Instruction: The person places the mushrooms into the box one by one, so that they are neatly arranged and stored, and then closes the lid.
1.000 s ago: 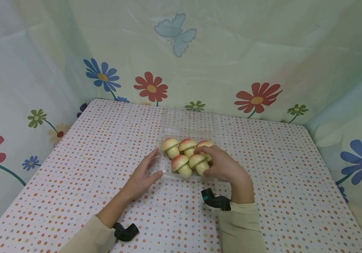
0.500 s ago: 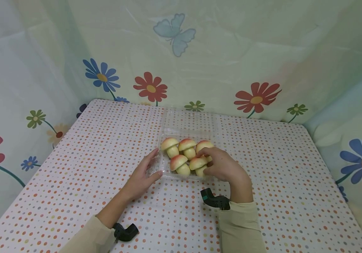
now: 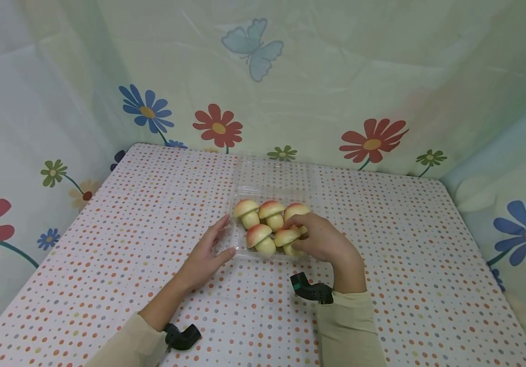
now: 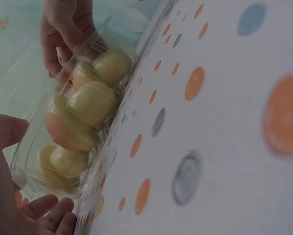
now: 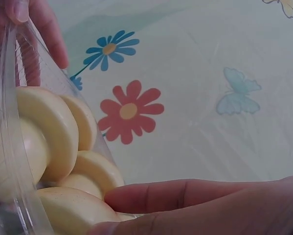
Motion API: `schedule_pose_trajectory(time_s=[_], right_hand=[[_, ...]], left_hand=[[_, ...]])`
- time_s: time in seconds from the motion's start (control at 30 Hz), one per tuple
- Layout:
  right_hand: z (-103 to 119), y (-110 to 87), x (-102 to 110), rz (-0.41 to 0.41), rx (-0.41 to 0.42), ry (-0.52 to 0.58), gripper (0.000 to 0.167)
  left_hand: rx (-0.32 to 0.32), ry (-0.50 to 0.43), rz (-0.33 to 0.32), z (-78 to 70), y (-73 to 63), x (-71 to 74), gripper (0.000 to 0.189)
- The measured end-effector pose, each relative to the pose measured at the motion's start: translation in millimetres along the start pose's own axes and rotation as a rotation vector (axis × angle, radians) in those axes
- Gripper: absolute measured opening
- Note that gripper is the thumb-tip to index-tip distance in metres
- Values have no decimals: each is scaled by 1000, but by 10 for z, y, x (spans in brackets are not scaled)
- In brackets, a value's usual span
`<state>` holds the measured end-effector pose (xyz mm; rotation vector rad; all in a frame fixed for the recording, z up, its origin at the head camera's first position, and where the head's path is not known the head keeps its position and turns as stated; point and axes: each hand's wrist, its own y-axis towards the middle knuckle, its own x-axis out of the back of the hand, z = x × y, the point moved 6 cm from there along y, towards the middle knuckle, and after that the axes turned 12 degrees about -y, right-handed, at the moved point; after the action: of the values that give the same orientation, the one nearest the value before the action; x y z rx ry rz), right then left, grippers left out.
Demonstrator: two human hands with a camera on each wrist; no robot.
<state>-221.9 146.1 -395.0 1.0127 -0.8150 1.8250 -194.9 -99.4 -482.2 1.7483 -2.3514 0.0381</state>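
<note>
Several toy mushrooms with reddish-yellow caps sit in a clear plastic clamshell box [image 3: 244,253]. Two form the front row: a left one [image 3: 261,239] and a right one [image 3: 286,237]. My right hand [image 3: 324,238] pinches the front right mushroom between thumb and fingers; the right wrist view shows this cap [image 5: 78,208] between them. At the box's left end is my left hand [image 3: 202,258], thumb and fingers spread, touching or close to the wall. In the left wrist view, that hand [image 4: 14,186] frames the box end. The back right mushroom [image 3: 296,209] is partly hidden by my right hand.
The box's lid [image 3: 274,173] lies open toward the back of the table. A dotted cloth [image 3: 405,265] covers the tabletop. Flower-printed curtains [image 3: 318,76] hang behind and at both sides. Black devices are strapped at both wrists.
My right hand has shifted slightly left and down over the front right mushroom. The front left mushroom has moved slightly left. My left hand stays in place.
</note>
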Motion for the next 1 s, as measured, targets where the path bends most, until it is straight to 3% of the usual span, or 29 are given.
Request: schedule_pose_trajectory(time_s=[0.27, 0.57, 0.77, 1.0], right_hand=[[-1, 0, -7, -13, 13, -15, 28], [10, -67, 61, -1, -38, 5, 40], [53, -65, 134, -69, -52, -10, 42], [65, -91, 255, -214, -60, 0, 40]], left_hand=[[1, -11, 4, -7, -16, -16, 78], [7, -7, 2, 20, 0, -8, 78], [10, 5, -3, 7, -8, 18, 77], [10, -6, 5, 2, 5, 20, 77]])
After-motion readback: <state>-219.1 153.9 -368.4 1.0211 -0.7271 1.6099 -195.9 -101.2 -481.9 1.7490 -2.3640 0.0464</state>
